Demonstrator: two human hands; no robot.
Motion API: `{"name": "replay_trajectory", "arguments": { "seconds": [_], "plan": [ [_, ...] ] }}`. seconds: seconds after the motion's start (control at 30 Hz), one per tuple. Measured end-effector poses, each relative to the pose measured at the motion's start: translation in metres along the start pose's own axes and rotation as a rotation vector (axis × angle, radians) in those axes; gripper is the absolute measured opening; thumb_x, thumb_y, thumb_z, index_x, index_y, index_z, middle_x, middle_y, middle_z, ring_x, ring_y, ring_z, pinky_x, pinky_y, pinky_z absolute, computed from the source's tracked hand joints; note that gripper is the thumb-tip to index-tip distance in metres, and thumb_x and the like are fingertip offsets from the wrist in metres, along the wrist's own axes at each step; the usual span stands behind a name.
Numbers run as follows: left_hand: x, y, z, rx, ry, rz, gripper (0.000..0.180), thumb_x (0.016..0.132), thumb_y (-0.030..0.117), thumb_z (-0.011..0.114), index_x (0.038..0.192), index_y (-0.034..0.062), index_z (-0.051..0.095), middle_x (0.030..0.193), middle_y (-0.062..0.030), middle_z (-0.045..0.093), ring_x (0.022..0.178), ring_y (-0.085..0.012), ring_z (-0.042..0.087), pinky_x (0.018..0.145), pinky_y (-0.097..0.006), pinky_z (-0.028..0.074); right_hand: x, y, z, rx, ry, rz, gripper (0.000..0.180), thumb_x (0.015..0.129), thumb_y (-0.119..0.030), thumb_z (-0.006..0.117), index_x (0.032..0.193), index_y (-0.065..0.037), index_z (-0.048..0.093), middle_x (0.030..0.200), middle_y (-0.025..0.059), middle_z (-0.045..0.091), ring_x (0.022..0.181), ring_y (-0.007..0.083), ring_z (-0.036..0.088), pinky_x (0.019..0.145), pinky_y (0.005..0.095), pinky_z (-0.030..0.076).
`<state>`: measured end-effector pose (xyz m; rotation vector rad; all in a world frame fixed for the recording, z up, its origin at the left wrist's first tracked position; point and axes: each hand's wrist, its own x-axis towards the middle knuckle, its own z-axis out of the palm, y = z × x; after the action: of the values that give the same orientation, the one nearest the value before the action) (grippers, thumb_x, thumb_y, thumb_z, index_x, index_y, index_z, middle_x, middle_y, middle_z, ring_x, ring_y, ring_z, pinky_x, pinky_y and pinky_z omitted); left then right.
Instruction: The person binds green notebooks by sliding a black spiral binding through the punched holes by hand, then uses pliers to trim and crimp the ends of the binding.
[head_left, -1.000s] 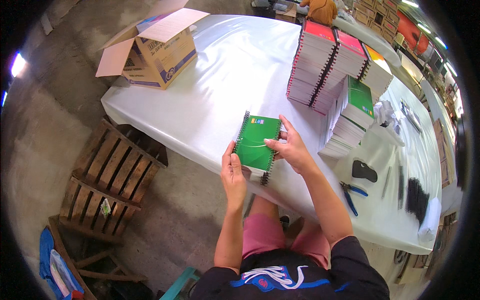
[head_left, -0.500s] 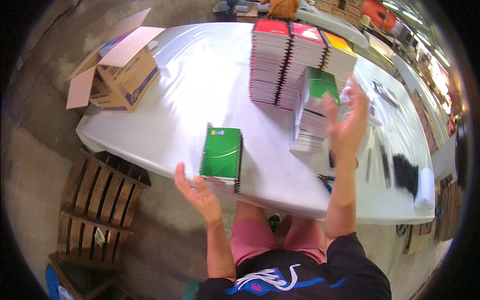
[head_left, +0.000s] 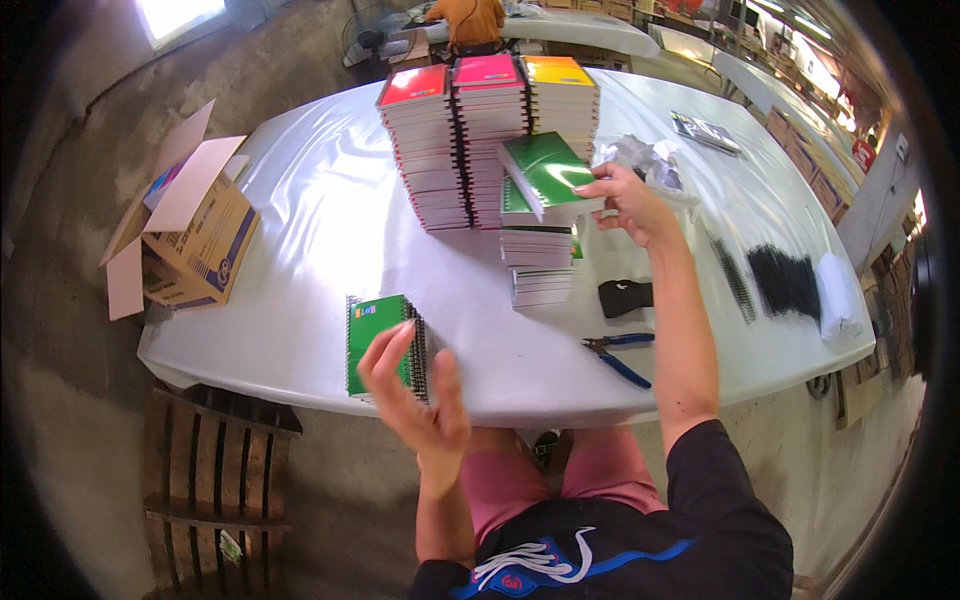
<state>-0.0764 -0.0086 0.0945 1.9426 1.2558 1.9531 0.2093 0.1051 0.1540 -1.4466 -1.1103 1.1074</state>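
My right hand [head_left: 630,205] grips the near right edge of a green-covered notebook [head_left: 550,172], thumb on top. The notebook is tilted over a stack of notebook blocks [head_left: 542,262], its white page edges showing; no coil is visible on it. In front of my left hand [head_left: 420,405] lies a small pile of green spiral notebooks [head_left: 372,335] near the table's front edge. That hand is held up with fingers apart and nothing in it, partly covering the pile.
Behind stand tall stacks of red [head_left: 420,150], pink [head_left: 490,130] and yellow [head_left: 560,100] notebooks. An open cardboard box [head_left: 205,250] sits at left. On the right lie blue-handled pliers [head_left: 625,360], a black item [head_left: 625,297], black coils [head_left: 785,280] and a plastic bag [head_left: 650,165].
My right hand has closed on the top green notebook and tilted it. My left hand has moved right, in front of the pile. The view has shifted, showing more to the right.
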Motion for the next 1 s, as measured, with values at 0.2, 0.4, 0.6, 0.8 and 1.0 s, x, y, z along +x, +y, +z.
{"name": "replay_trajectory", "arguments": {
  "seconds": [0.2, 0.4, 0.6, 0.8, 1.0],
  "plan": [
    [0.045, 0.003, 0.106, 0.099, -0.283, 0.227, 0.053, 0.089, 0.030, 0.061, 0.131, 0.0016, 0.047, 0.135, -0.0208, 0.046, 0.127, -0.0342, 0.042, 0.101, -0.044, 0.036, 0.004, -0.006, 0.000, -0.066, -0.017, -0.021, 0.034, 0.078, -0.019, 0.072, 0.101, -0.006, 0.051, 0.087, 0.0041, 0.056, 0.072, 0.0135, 0.056, 0.071, 0.0297, 0.052],
    [0.063, -0.015, 0.136, 0.278, -0.332, 0.177, 0.054, 0.092, 0.042, 0.052, 0.132, 0.0049, 0.046, 0.135, -0.0143, 0.048, 0.130, -0.0294, 0.039, 0.101, -0.052, 0.030, -0.029, -0.011, 0.002, -0.315, 0.317, -0.530, 0.033, 0.076, -0.008, 0.071, 0.100, -0.005, 0.050, 0.084, 0.0122, 0.062, 0.075, 0.0181, 0.061, 0.068, 0.0333, 0.049],
    [0.059, 0.021, 0.073, -0.780, -0.350, -0.422, 0.029, 0.085, 0.007, 0.067, 0.111, -0.0009, 0.054, 0.101, -0.0063, 0.064, 0.088, -0.0144, 0.059, 0.080, -0.024, 0.045, -0.116, 0.030, 0.044, 0.027, -0.045, -0.677, 0.032, 0.082, -0.007, 0.069, 0.110, -0.008, 0.053, 0.092, 0.0102, 0.067, 0.074, 0.0152, 0.060, 0.066, 0.0294, 0.048],
    [0.012, 0.011, 0.048, 0.397, -0.897, 0.188, 0.020, 0.074, 0.001, 0.063, 0.091, 0.0102, 0.057, 0.090, -0.0023, 0.060, 0.097, -0.0223, 0.057, 0.096, -0.062, 0.025, -0.052, 0.167, -0.142, -0.879, 0.918, -0.288, 0.035, 0.086, -0.025, 0.063, 0.114, -0.005, 0.059, 0.108, 0.0163, 0.062, 0.094, 0.0285, 0.061, 0.082, 0.0382, 0.048],
    [-0.040, -0.014, 0.055, 0.486, -0.956, 0.068, 0.053, 0.063, 0.037, 0.079, 0.096, 0.0083, 0.048, 0.122, -0.0094, 0.042, 0.135, -0.0348, 0.023, 0.098, -0.074, 0.010, -0.038, 0.194, -0.157, -1.102, 0.661, -0.009, 0.024, 0.084, -0.023, 0.062, 0.100, -0.005, 0.064, 0.110, 0.0170, 0.061, 0.100, 0.0349, 0.059, 0.084, 0.0450, 0.046]
  ]
}}
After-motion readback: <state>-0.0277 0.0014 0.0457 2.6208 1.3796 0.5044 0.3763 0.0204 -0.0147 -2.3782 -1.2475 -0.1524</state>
